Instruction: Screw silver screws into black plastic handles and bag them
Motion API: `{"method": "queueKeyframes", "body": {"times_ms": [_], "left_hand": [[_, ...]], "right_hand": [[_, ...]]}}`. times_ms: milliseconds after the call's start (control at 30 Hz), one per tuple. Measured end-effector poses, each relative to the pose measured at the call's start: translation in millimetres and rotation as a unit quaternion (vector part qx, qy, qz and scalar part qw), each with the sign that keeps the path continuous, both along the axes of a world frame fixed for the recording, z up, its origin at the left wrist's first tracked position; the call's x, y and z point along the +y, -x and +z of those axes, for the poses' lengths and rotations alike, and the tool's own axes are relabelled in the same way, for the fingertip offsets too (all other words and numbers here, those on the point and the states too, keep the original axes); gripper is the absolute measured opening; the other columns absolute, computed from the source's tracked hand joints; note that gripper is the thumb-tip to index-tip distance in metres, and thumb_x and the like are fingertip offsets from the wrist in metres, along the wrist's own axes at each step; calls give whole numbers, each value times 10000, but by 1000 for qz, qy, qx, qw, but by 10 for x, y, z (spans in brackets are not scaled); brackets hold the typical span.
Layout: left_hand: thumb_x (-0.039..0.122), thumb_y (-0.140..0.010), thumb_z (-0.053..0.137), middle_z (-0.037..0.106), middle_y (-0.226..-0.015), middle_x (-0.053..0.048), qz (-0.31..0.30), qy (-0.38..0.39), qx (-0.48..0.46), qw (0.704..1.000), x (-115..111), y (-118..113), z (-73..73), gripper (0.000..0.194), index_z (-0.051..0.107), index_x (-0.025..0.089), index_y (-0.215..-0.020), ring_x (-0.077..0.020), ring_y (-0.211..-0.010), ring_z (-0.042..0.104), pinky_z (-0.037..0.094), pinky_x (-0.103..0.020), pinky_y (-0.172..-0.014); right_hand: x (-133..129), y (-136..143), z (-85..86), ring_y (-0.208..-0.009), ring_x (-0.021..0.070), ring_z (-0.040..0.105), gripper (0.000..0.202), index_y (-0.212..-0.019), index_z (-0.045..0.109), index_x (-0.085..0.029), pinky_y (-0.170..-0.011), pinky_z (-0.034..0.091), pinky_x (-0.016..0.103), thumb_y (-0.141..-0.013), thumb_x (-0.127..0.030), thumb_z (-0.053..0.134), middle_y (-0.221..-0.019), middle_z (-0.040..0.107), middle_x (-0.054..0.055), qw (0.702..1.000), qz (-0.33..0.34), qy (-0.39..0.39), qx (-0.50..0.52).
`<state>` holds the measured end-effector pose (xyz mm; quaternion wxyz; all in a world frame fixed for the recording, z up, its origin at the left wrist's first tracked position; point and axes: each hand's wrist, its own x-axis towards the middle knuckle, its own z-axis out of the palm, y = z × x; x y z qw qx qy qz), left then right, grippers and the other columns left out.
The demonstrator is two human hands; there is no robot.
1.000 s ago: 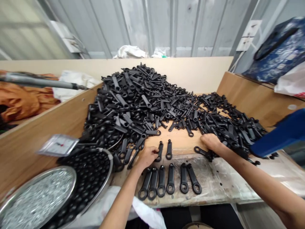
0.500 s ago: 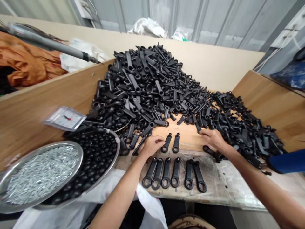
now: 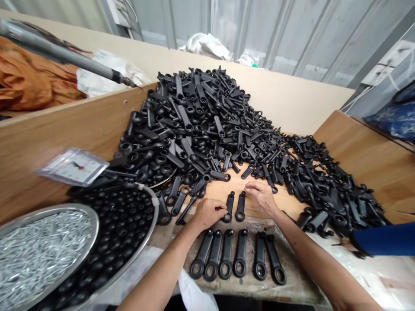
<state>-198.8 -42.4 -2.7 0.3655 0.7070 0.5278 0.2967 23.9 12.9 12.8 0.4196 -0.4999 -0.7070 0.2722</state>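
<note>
Two black crank handles, each with a ring at the near end and a small knob at the far end, lie side by side on the bench. My left hand (image 3: 210,213) is closed, its fingertips on the ring end of the left crank handle (image 3: 229,206). My right hand (image 3: 262,196) reaches in from the right, fingers stretched out close to the knob end of the right crank handle (image 3: 240,207). Whether they touch it is hard to tell. Nearer to me is a row of several larger black crank handles (image 3: 226,254), rings towards me.
A large heap of black handles (image 3: 201,116) fills the back and right. At left stand a bowl of silver screws (image 3: 94,224) and a tray of black knobs (image 3: 154,216). A clear square box with a dial (image 3: 76,166) and a grey power screwdriver (image 3: 81,60) are beyond.
My right hand has moved left from the heap's edge to the right crank handle. My left hand stays by the left one. The view has shifted slightly.
</note>
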Motion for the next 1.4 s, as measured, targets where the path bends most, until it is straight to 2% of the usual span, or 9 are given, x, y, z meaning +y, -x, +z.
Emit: {"method": "queueKeyframes", "body": {"times_ms": [300,433,600,733,867,967,1100,1267,1400], "left_hand": [[265,-686,536,561,-558,37,-13,17,0,1000,19,20,102,169,639,163,-599,-81,-572,481,327,-188,-555],[298,-686,530,591,-591,22,-11,23,1,1000,42,33,88,186,643,162,-627,-102,-604,514,354,-200,-583],[329,-683,526,629,-637,12,-23,34,-2,999,78,40,75,206,657,171,-668,-120,-630,544,382,-211,-610],[334,-682,527,633,-640,11,-24,33,-5,999,74,45,84,208,656,171,-668,-124,-642,550,386,-211,-613],[321,-689,530,632,-647,14,-22,28,-6,999,57,46,77,205,660,163,-682,-112,-628,539,379,-202,-598],[296,-694,528,626,-644,21,-20,25,-5,999,51,45,72,191,661,159,-685,-100,-616,527,372,-195,-588],[282,-702,527,630,-658,20,-21,27,-4,999,49,51,78,190,669,156,-702,-100,-626,533,376,-195,-599],[271,-706,527,640,-677,16,-28,25,-3,999,51,51,75,188,673,154,-718,-104,-640,540,381,-199,-614],[267,-706,522,642,-680,20,-30,18,-2,999,46,49,86,187,675,161,-725,-102,-638,538,378,-197,-610]], "right_hand": [[-68,62,-7,-797,183,650,209,-817,690,-178,-773,518,304,-757,-236,498,-833,702,50,996,18,-12,-81],[-125,-223,142,-886,176,636,233,-906,686,-200,-841,482,291,-799,-221,480,-948,694,46,983,-16,-18,-182],[-375,-833,502,-960,204,608,275,-971,676,-208,-834,438,290,-846,-220,431,-1007,676,65,931,-66,23,-358],[-623,-1017,619,-848,241,626,202,-871,681,-208,-697,427,295,-776,-223,504,-869,682,89,864,-44,93,-493],[-720,-942,554,-739,251,626,255,-920,651,-199,-598,383,281,-699,-175,525,-779,670,107,809,-19,134,-571],[-668,-835,527,-722,247,620,293,-957,625,-187,-588,363,279,-699,-149,491,-809,673,116,796,17,125,-591],[-520,-611,535,-773,227,590,255,-938,616,-148,-641,364,279,-729,-135,470,-840,662,137,804,98,73,-582],[-415,-230,446,-864,181,542,194,-808,651,-197,-793,352,271,-747,-102,493,-825,668,62,825,238,10,-513],[-470,-127,406,-953,153,538,205,-739,658,-239,-892,328,263,-739,-93,514,-868,677,-3,847,273,-20,-456]]}}
